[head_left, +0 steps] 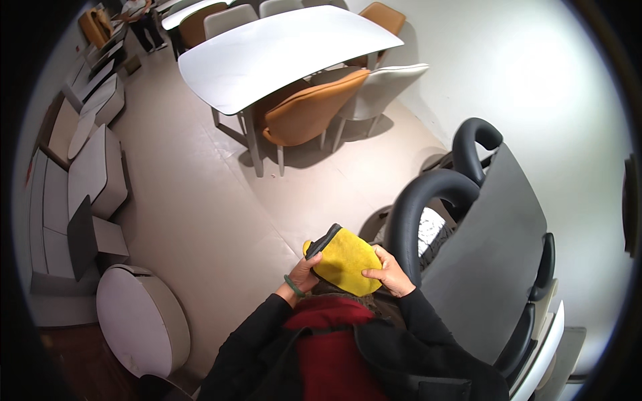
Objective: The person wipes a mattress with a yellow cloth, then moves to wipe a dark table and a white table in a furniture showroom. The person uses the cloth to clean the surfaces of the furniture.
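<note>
Yellow cloth [346, 260] between both hands [348, 273]

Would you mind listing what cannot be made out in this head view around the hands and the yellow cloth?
- Dark object: mostly wrapped in the yellow cloth, kind unclear.
- Left hand: fingers hidden under the cloth.
- Right hand: palm side faces away.
- Dark table: legs hidden beneath its top.
- Person in the far corner: too small, cut by the rim.

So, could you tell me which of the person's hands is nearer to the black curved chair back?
The right hand, holding the yellow cloth right beside the black curved chair back. The left hand grips the cloth's far side, farther away.
</note>
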Motion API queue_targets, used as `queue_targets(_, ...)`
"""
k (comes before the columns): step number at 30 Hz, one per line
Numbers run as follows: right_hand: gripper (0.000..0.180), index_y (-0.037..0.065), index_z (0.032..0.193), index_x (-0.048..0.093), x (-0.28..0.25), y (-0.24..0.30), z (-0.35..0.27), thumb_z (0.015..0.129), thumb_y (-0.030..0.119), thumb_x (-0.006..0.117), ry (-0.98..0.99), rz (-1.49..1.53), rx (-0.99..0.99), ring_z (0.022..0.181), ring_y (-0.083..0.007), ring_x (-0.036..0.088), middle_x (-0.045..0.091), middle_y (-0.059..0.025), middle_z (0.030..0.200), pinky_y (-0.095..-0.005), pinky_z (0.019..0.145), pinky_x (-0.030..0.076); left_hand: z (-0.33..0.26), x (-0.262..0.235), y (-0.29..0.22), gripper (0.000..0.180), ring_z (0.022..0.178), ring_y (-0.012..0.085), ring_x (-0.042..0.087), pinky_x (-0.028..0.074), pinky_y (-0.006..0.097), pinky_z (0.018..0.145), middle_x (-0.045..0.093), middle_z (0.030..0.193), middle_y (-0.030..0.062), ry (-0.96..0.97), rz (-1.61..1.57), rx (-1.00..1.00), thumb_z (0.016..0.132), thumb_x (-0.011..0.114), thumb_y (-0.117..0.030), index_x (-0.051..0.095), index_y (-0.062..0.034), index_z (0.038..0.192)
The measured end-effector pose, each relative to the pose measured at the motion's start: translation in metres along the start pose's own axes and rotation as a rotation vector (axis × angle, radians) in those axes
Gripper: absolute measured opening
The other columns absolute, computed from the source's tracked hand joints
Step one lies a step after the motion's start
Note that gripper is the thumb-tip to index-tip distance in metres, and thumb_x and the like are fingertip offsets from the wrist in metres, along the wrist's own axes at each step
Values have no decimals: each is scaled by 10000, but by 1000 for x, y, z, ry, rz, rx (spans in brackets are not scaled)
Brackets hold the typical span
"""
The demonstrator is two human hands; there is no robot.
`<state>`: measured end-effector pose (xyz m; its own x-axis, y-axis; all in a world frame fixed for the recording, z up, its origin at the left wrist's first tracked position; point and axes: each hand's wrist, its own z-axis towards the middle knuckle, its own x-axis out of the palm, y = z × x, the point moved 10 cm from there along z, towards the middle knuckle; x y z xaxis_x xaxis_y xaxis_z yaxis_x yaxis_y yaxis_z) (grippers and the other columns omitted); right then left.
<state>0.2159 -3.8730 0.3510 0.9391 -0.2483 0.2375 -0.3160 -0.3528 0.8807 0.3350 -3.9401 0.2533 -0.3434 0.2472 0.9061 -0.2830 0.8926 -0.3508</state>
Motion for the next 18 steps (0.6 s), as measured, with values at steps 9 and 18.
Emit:
queue_targets(9, 374, 34, 1198, 537, 16, 25, 169, 847, -40, 641, 127, -76, -5, 1054, -103, 567, 618, -19, 1121, -264, 925, 444, 40, -62, -146, 457, 1156, 187, 533, 420, 361, 996, 576, 1248, 39, -363, 200, 99, 882, 651, -76, 491, -67, 1310)
queue_targets(18, 249, 39, 1126, 588, 79, 78, 330, 885, -13, 627, 285, -246, -46, 961, -66, 572, 633, 9, 1038, -239, 861, 460, 49, -117, -301, 357, 1105, 172, 580, 461, 345, 955, 618, 1194, 38, -409, 276, 331, 910, 624, -86, 529, -65, 1253)
